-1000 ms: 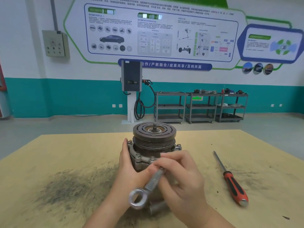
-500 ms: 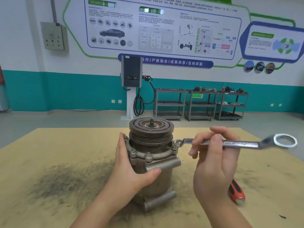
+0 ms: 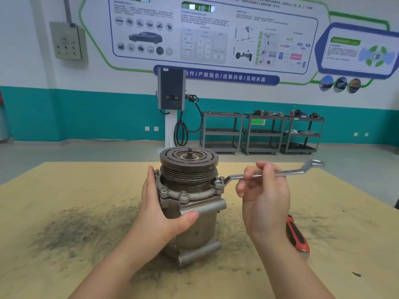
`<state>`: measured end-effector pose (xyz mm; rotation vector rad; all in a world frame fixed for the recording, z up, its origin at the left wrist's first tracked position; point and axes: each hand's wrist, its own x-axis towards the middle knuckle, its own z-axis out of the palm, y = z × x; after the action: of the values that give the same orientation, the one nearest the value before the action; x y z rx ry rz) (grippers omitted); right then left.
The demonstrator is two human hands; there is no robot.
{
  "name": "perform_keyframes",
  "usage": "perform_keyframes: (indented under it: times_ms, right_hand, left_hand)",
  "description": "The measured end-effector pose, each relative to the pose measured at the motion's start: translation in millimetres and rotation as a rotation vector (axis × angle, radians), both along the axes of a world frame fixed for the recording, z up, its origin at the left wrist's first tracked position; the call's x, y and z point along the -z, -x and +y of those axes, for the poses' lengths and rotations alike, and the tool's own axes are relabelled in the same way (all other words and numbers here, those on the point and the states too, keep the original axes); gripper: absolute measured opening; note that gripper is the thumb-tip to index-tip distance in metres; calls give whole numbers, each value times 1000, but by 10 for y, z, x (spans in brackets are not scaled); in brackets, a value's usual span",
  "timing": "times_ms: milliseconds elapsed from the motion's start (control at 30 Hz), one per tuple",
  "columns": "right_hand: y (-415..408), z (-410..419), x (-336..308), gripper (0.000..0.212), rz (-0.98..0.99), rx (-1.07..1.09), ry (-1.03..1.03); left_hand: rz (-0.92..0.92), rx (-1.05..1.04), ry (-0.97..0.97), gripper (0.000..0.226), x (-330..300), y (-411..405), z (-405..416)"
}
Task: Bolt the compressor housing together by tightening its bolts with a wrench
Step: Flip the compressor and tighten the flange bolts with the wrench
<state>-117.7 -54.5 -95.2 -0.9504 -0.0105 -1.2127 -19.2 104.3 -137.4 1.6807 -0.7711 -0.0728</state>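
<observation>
A red-and-black screwdriver (image 3: pixel 296 237) lies on the tan table (image 3: pixel 64 255), which bears dark smudges. Behind stand a charger (image 3: pixel 171 91) with a looped cable, three metal carts (image 3: pixel 262 133), a wall box (image 3: pixel 68 41) and wall posters (image 3: pixel 205 33).

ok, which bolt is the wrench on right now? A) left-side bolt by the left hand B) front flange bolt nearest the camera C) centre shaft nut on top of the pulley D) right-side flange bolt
D: the wrench has its ring end seated on the right-side flange bolt, with the right hand gripping its shank and the left hand holding the housing.
</observation>
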Motion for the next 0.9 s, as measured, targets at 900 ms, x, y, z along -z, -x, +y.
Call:
perform_keyframes:
  times_ms: [900]
  right_hand:
    - [31,-46,-50,37,-19,-249,-230]
  left_hand:
    - [-3,-7,8,143,-13,20,9]
